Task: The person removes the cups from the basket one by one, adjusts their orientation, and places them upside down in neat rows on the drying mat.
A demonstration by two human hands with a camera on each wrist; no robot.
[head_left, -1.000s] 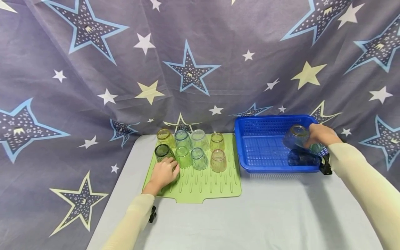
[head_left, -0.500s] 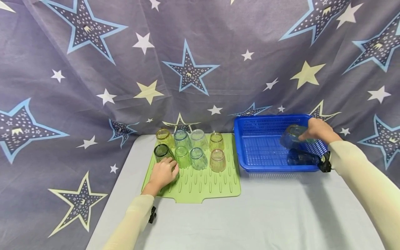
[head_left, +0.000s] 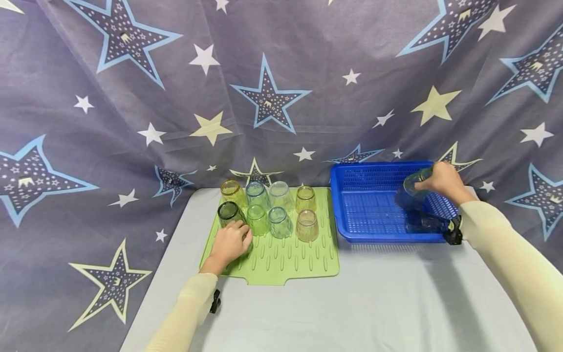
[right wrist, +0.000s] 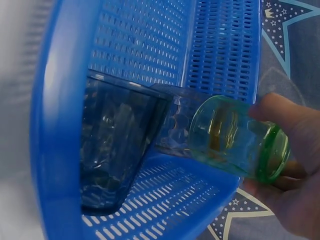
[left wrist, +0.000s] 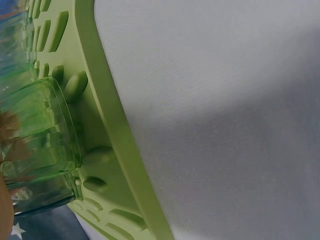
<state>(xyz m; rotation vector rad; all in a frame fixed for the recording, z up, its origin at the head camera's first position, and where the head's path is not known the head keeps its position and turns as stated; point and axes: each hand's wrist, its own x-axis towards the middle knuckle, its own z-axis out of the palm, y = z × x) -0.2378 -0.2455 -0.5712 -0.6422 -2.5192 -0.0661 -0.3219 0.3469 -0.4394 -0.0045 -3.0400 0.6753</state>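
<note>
In the head view, my left hand (head_left: 228,242) is at the front of a dark green glass (head_left: 229,211) standing upside down on the green drying mat (head_left: 272,261). Fingers show through a green glass (left wrist: 45,125) in the left wrist view; from above, the hand hides much of what it grips. Over the blue basket (head_left: 396,238), my right hand (head_left: 446,182) holds a light green glass (right wrist: 230,137), thumb and fingers at its thick-ringed end. Behind it lies a clear glass (right wrist: 175,122). A dark blue glass (right wrist: 120,140) lies near the basket's front wall.
Several tinted glasses, including a yellow one (head_left: 233,193), a light blue one (head_left: 279,224) and a pink one (head_left: 307,226), stand upside down in two rows on the mat. A star-patterned curtain (head_left: 308,127) hangs behind the white table (head_left: 378,298).
My right hand has shifted left and slightly up inside the basket, bringing the light green glass up toward the back. The clear glass has moved slightly left. My left hand stays in place.
</note>
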